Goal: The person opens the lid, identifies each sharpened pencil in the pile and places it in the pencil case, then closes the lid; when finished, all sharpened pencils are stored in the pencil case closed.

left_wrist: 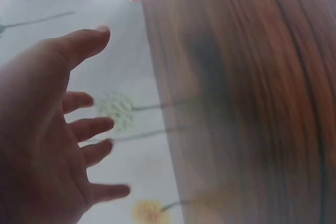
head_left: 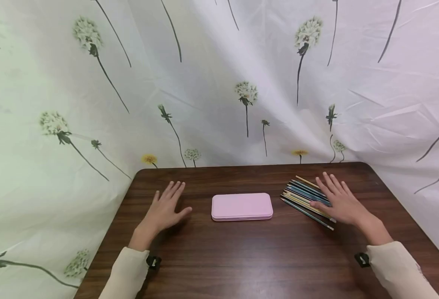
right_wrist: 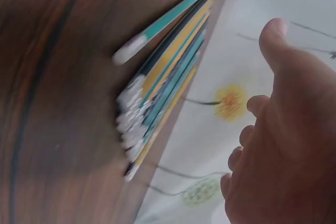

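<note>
A closed pink pencil case (head_left: 242,206) lies flat near the middle of the table, between the two hands. My left hand (head_left: 164,209) is to its left, fingers spread and holding nothing. At the right, several pencils (head_left: 304,196) in teal, dark and yellow lie side by side in a loose bundle. Over their near right ends hovers my right hand (head_left: 340,203), fingers extended, overlapping part of the bundle in the head view. In the right wrist view the pencils (right_wrist: 168,72) show their eraser ends, apart from the right hand (right_wrist: 294,124).
The dark brown wooden table (head_left: 242,257) has rounded far corners. Behind it hangs a white cloth (head_left: 212,83) printed with dandelions, reaching round both sides. Dark straps (head_left: 154,262) sit at both wrists by the pale sleeves (head_left: 126,272).
</note>
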A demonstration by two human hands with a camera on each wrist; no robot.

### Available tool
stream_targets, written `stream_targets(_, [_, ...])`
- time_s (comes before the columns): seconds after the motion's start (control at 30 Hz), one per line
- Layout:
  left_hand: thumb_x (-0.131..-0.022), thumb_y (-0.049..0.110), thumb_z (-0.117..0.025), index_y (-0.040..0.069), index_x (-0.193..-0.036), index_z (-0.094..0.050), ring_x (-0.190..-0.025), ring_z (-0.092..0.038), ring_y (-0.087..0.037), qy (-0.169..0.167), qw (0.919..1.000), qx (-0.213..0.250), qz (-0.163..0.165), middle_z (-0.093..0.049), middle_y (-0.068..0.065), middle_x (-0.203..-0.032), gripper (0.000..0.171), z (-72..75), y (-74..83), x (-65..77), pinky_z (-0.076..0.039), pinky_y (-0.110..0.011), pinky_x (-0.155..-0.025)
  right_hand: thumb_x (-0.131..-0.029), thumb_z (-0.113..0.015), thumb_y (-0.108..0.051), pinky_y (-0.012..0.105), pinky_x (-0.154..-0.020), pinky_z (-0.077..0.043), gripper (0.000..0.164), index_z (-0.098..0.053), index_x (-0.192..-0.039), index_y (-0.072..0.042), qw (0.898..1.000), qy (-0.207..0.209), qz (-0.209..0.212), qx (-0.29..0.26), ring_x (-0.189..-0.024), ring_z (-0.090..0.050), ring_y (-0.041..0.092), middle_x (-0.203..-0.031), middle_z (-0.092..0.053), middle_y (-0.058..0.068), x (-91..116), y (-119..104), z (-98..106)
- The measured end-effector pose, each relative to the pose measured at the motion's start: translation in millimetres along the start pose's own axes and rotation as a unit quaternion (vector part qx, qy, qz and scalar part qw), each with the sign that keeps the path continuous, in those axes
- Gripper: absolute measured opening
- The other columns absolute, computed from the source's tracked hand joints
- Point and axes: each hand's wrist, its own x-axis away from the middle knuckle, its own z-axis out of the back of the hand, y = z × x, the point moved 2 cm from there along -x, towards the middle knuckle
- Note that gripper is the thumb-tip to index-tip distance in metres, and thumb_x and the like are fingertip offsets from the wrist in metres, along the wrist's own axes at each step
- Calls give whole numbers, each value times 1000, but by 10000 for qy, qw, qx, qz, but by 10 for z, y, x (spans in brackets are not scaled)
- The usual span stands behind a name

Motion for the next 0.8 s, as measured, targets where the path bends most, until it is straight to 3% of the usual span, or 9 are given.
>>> stream_targets(0.1, [-102, 46, -69, 4, -164, -40, -156, -40, -42, 34, 9996, 188, -199, -42, -19, -169, 80, 22, 151, -21, -37, -69, -120, -104, -64, -53, 71, -127, -16, 92, -23, -170, -5, 9997, 170, 186, -15, -162, -15, 51, -176, -15, 29, -38, -116, 31])
stream_targets(0.2, [-103, 45, -68, 6, -162, -45, -151, -48, -40, 10, 9983, 474, -331, -48, -18, -165, 75, 22, 316, -46, -46, -63, -116, -104, -68, -46, 69, -123, -30, 84, -31, -168, -4, 9983, 429, 388, -16, -155, -33, 51, -169, -34, 30, -98, -268, 62])
stream_targets(0.33, [-103, 44, -68, 9, -162, -46, -151, -49, -37, -79, 9957, 817, -421, -50, -15, -165, 72, -17, 531, -91, -47, -61, -116, -104, -72, -34, 67, -114, -43, 72, -42, -163, -5, 9954, 676, 672, -139, -144, -49, 49, -156, -52, 28, -191, -497, 76])
stream_targets(0.6, [-100, 42, -71, 9, -161, -48, -154, -46, -32, -312, 9896, 1255, -631, -47, -13, -167, 72, -179, 876, -219, -46, -61, -117, -102, -74, -27, 63, -111, -48, 59, -55, -154, -6, 9902, 663, 1173, -382, -140, -56, 43, -151, -60, 20, -387, -895, -48])
stream_targets(0.8, [-98, 40, -73, 4, -160, -47, -160, -35, -31, -486, 9868, 1232, -936, -43, -13, -170, 77, -274, 1005, -310, -41, -56, -123, -103, -73, -22, 60, -113, -49, 51, -60, -148, -3, 9861, 435, 1559, -377, -138, -60, 40, -146, -64, 19, -600, -1178, -227])
